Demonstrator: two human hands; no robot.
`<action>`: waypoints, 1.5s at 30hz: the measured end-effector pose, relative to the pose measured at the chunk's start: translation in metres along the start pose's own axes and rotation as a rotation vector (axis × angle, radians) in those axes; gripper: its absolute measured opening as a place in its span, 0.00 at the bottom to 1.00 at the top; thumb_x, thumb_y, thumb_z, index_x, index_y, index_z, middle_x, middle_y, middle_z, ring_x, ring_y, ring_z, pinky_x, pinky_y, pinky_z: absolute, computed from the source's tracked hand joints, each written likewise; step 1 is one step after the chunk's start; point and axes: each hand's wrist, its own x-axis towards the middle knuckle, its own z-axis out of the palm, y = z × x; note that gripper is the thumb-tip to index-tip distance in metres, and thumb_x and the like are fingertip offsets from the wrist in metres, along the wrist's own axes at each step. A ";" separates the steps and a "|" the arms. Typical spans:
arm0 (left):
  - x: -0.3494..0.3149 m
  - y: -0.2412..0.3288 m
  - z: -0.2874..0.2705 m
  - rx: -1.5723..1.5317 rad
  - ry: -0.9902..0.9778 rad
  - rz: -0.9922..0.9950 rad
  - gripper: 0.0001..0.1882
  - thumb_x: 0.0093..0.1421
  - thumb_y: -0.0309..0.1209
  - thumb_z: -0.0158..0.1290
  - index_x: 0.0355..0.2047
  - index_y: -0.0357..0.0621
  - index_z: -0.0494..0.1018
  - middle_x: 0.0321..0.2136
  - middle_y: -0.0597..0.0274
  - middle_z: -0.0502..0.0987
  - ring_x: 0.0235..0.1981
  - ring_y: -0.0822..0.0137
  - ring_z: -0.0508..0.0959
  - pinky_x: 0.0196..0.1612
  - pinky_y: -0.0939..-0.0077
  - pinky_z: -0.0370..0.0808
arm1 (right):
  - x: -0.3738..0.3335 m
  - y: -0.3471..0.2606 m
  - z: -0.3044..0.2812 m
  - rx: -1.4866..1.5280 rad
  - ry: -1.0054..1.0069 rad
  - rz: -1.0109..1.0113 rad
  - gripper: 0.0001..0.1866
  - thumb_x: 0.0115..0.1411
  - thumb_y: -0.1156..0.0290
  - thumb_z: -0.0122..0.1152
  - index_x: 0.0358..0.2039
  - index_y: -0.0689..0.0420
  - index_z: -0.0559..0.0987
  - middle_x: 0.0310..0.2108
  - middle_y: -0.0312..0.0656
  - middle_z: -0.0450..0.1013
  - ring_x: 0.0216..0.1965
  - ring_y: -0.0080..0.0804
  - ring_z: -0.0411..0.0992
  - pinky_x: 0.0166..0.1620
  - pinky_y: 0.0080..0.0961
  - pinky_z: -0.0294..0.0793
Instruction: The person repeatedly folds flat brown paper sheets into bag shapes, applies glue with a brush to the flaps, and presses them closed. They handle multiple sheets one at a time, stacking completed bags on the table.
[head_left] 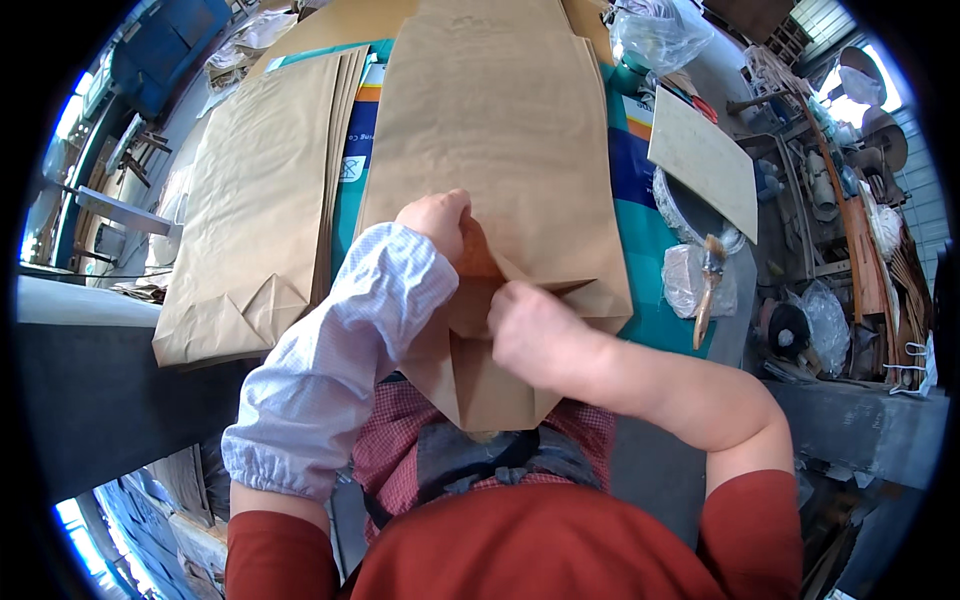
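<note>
A long brown paper bag lies lengthwise before me, its near end partly opened into folds and flaps. My left hand, below a pale checked sleeve cover, is closed on a raised edge of that end. My right hand, bare-armed, is closed at the folds just to the right and nearer to me, its fingertips hidden against the paper. One pointed flap stands up right of it, and the lowest part of the bag hangs toward my lap. On the left lies a stack of similar paper bags with folded bottoms.
Under the bags is a teal and blue printed sheet. To the right are a flat pale board over a round container, a wooden-handled brush, and a clear plastic bag farther back. Cluttered shelving stands beyond the right side.
</note>
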 end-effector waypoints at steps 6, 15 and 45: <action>-0.013 0.001 0.009 0.206 0.195 0.647 0.11 0.45 0.27 0.57 0.32 0.47 0.76 0.35 0.59 0.78 0.45 0.57 0.76 0.48 0.64 0.71 | 0.005 0.015 0.028 0.038 0.332 -0.069 0.05 0.46 0.70 0.56 0.21 0.51 0.80 0.22 0.34 0.73 0.29 0.30 0.74 0.39 0.25 0.70; -0.012 0.024 0.029 0.181 0.205 0.461 0.07 0.49 0.29 0.55 0.30 0.43 0.76 0.38 0.57 0.76 0.49 0.54 0.73 0.46 0.65 0.73 | -0.008 0.002 0.015 0.086 -0.403 0.365 0.41 0.56 0.35 0.54 0.54 0.60 0.72 0.31 0.43 0.77 0.35 0.38 0.77 0.38 0.30 0.73; -0.071 0.048 0.012 0.825 -0.473 -0.122 0.15 0.59 0.30 0.48 0.46 0.45 0.75 0.40 0.54 0.79 0.38 0.57 0.82 0.32 0.62 0.80 | -0.016 0.019 0.043 0.277 -0.329 0.719 0.33 0.46 0.74 0.63 0.55 0.58 0.67 0.42 0.53 0.71 0.34 0.44 0.79 0.35 0.34 0.80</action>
